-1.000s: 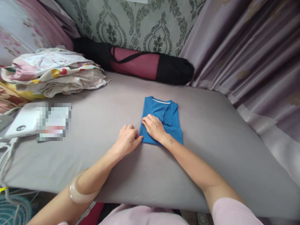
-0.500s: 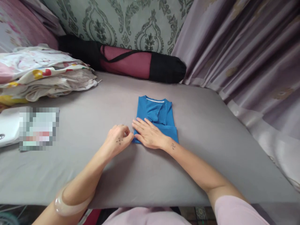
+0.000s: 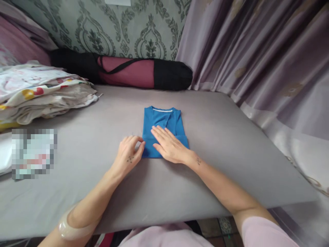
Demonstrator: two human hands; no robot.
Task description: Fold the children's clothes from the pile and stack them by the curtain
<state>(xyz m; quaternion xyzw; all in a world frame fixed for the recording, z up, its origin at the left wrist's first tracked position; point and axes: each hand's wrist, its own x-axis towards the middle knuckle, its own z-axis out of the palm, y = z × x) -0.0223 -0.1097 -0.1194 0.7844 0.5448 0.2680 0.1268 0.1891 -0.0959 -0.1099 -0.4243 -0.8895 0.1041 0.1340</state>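
A small blue shirt (image 3: 162, 118) lies folded into a narrow panel, its neckline with a white strip at the far end. Its lower part is turned up over the body as a flat band nearest me. At the left edge of that band is my left hand (image 3: 130, 151), thumb and forefinger curled together on the cloth's edge. My right hand (image 3: 169, 144) rests palm down across the band, fingers stretched out and pointing up and left.
A grey sheet (image 3: 221, 147) covers the bed-like surface. Crumpled patterned cloths (image 3: 48, 92) are heaped at the left, with a white object (image 3: 5, 152) and a blurred-out item nearer. A long black and maroon bag (image 3: 128, 72) lies along the wall; curtains (image 3: 231, 51) hang right.
My right hand has slid right along the folded band, away from the left hand, uncovering the band's left part. The left hand stays at the shirt's left edge. The view has shifted slightly.
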